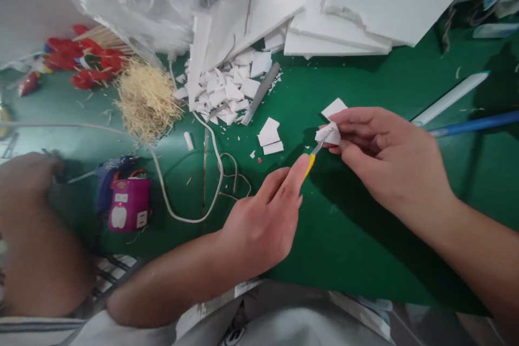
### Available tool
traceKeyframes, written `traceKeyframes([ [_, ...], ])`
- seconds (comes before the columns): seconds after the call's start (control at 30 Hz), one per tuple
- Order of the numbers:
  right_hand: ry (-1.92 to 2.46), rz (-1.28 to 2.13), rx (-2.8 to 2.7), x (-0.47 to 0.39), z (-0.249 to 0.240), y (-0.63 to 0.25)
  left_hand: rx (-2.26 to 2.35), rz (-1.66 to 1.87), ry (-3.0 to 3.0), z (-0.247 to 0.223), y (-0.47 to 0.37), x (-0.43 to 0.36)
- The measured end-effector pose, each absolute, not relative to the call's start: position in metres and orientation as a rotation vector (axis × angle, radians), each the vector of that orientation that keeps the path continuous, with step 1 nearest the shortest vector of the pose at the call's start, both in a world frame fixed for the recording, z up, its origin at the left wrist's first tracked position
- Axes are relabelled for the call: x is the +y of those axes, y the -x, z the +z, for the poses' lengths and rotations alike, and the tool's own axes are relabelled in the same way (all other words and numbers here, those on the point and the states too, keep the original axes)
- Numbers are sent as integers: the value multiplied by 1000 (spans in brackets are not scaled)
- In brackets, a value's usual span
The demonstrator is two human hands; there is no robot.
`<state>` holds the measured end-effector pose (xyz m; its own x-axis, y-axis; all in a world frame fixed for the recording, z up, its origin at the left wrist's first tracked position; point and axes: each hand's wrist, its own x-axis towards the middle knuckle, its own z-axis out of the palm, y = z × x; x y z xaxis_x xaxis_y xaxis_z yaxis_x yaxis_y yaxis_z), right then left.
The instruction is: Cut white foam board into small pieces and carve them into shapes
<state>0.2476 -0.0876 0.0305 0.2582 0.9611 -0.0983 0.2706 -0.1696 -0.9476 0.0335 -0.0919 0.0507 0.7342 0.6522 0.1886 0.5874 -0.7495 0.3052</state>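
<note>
My left hand [267, 213] is closed round a yellow craft knife [309, 166], its index finger stretched along the handle. The blade tip touches a small white foam piece [329, 134]. That piece is pinched between the thumb and fingers of my right hand [381, 151], above the green table. Just behind those fingertips lies a flat white foam offcut [334, 108]. To the left of the blade, more cut foam pieces [270, 132] rest on the table beside tiny crumbs.
A heap of foam scraps [227, 89] lies beneath leaning foam sheets [251, 11]. Dry straw-like fibre [148, 97], a white cord [160, 173] and a purple power block [130, 203] are on the left. Another person's hand [30, 173] is at far left. A blue rod [478, 123] lies right.
</note>
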Motion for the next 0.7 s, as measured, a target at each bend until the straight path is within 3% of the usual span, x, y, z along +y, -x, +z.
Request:
traceKeyframes([
  [0.7,1606,1005,-1126,-86,30,-246,953,463,-2565,51,-32,-89],
])
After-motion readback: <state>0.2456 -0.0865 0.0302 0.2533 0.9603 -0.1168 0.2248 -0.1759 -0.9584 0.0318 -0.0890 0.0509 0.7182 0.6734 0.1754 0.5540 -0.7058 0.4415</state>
